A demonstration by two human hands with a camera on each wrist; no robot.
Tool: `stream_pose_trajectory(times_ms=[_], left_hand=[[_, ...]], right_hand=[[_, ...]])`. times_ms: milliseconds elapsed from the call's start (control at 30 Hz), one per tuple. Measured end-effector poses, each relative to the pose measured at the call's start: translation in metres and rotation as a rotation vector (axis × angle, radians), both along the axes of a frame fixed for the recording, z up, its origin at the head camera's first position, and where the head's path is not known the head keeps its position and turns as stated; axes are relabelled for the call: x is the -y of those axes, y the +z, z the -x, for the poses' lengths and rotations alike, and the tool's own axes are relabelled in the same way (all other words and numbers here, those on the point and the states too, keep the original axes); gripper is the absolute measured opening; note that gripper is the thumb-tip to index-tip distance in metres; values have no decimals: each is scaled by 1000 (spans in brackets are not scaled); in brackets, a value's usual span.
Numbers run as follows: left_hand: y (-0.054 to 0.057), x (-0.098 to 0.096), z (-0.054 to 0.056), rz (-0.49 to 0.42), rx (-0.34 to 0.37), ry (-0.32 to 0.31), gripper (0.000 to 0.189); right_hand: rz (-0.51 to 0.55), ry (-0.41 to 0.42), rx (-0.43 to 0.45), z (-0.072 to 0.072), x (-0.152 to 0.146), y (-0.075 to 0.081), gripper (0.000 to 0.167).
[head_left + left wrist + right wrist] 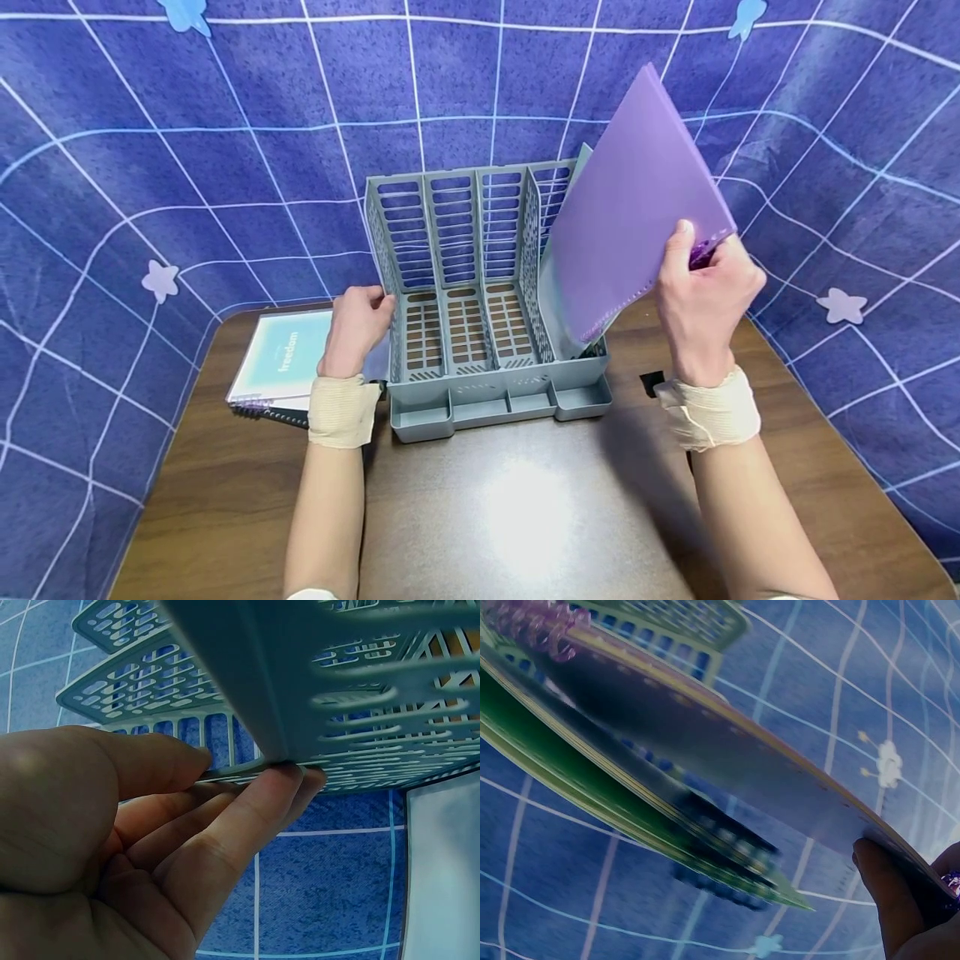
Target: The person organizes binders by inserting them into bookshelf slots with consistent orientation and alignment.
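Note:
A grey desktop file organizer (420,393) stands on the desk, with upright slotted dividers and small trays along its front. My left hand (354,327) is at its left side wall. The left wrist view shows that thumb and fingertips (274,784) pinching the wall's edge. My right hand (705,292) grips a purple spiral notebook (630,192) by one corner, thumb on the cover. Held tilted, the notebook overlaps the organizer's rightmost slot. Other notebooks lean in that slot, one with a green cover (577,765) in the right wrist view. The three slots to the left hold nothing.
A stack of spiral notebooks (285,354), the top one reading "freedom", lies left of the organizer, partly behind my left wrist. The wooden desk (225,500) is backed by a blue gridded cloth (262,75) with stars. A small black piece (651,383) is beside my right wrist.

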State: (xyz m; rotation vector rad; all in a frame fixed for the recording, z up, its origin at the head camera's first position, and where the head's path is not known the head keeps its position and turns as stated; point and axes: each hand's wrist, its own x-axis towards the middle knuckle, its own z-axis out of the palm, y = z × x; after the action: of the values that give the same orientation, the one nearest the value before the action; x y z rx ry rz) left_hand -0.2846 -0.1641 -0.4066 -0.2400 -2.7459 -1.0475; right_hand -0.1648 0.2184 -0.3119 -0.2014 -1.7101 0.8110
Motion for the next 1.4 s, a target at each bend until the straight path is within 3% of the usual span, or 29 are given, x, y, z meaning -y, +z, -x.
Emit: stream_pose_trajectory(times_ms=[400, 733, 1000, 1400], left_hand=[[0, 0, 3, 0, 20, 8, 26], [3, -1, 2, -6, 20, 4, 27], [2, -1, 1, -4, 22, -10, 28], [-1, 1, 2, -7, 32, 1, 27]], right_hand=[[-25, 67, 35, 16, 19, -34, 34], [-22, 83, 97, 18, 24, -53, 35], [-17, 85, 117, 17, 27, -63, 33], [11, 78, 155, 17, 24, -63, 34]])
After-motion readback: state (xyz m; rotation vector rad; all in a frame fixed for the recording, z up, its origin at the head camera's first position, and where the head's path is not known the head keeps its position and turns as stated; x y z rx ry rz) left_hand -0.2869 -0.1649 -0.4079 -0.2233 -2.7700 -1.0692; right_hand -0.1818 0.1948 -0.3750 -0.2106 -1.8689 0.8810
